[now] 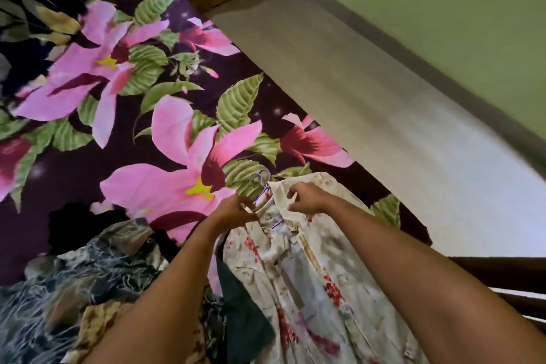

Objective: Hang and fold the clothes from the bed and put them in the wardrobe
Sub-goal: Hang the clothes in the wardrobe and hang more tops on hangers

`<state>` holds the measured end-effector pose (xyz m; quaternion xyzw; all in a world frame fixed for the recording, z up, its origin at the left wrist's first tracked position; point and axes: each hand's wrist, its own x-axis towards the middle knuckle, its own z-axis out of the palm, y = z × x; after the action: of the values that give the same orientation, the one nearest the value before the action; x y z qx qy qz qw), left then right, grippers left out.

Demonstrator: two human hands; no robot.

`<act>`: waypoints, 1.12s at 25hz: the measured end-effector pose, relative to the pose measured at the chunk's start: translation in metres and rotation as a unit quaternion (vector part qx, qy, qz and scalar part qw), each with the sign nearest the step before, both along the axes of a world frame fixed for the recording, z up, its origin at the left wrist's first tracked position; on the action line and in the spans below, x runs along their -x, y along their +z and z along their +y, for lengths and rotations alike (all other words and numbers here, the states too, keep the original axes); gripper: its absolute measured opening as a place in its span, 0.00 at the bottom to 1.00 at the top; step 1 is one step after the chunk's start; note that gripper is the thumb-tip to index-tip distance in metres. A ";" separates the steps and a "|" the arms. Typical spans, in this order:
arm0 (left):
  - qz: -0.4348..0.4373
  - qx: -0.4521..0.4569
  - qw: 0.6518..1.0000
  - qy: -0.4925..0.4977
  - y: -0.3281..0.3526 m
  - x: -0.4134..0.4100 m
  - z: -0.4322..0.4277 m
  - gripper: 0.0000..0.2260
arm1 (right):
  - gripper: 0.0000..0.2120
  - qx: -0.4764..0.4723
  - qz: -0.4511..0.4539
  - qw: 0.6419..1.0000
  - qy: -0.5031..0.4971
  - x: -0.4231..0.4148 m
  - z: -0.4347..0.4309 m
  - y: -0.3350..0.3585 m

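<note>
Pinching the floral shirt [310, 275] collar, left hand [236, 211] and right hand [307, 198] flank a mostly buried hanger [260, 179].

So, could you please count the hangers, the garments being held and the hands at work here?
purple hanger: 1
cream floral garment: 1
hands: 2, the left hand and the right hand, both pinching its collar
Total: 4
The pile beside it is too tangled to count.

On the bed [118, 103], a cream floral shirt [298, 281] lay over a purple hanger [261, 183]. The left hand [236, 211] and right hand [307, 198] each pinched its collar. Crumpled clothes [88, 272] lay just left.
</note>
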<state>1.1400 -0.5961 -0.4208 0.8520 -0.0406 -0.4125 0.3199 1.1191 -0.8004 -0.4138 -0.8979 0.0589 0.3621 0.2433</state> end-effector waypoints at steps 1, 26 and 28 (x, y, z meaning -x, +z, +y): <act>-0.009 -0.011 1.000 0.001 -0.017 -0.008 0.001 0.14 | 0.18 0.007 -0.007 1.000 0.003 -0.010 0.000 -0.017; -0.215 -0.019 0.976 0.026 -0.132 -0.007 -0.008 0.10 | 0.13 0.196 -0.302 0.917 0.173 -0.032 -0.002 -0.129; -0.209 0.003 0.977 0.037 -0.124 -0.002 -0.011 0.08 | 0.07 0.193 -0.328 0.906 0.184 -0.028 -0.005 -0.119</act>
<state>1.1418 -0.6068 -0.5444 0.9192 -0.0761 -0.2133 0.3220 1.1468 -0.8050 -0.5325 -0.9904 -0.1215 0.0665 -0.0001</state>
